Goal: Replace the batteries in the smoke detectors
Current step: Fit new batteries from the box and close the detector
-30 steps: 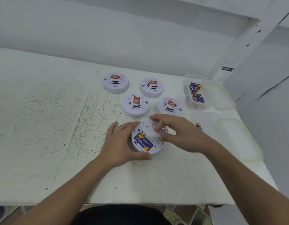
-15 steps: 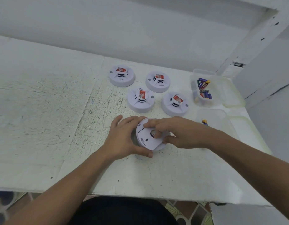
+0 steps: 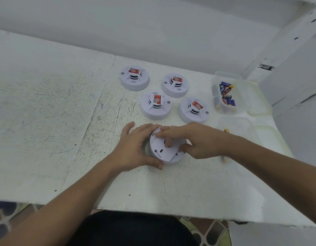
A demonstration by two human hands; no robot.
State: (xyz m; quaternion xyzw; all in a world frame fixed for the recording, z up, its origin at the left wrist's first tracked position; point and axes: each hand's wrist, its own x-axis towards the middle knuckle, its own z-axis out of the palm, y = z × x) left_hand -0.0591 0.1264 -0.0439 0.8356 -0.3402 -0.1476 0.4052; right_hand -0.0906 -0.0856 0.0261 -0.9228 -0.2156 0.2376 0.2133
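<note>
A white smoke detector (image 3: 165, 151) lies upside down on the white table (image 3: 55, 121), its round back cover in place over the batteries. My left hand (image 3: 134, 150) curls round its left side, thumb at the front rim. My right hand (image 3: 194, 139) holds the cover from the right, fingers curled on top and thumb at its right edge. Several more white detectors with red labels stand behind: one (image 3: 135, 78), another (image 3: 175, 84), a third (image 3: 155, 105) and one (image 3: 193, 109) nearest my right hand.
A clear plastic tub (image 3: 224, 94) of loose batteries stands at the back right, its lid (image 3: 258, 100) beside it. A second clear tub (image 3: 237, 128) lies nearer, with a battery (image 3: 226, 130) at its edge. A white wall post (image 3: 285, 41) rises at the right.
The back cover, lifted off the detector a second ago with the batteries showing, now sits flat on it. My right hand has come down onto the cover; the left still holds the body.
</note>
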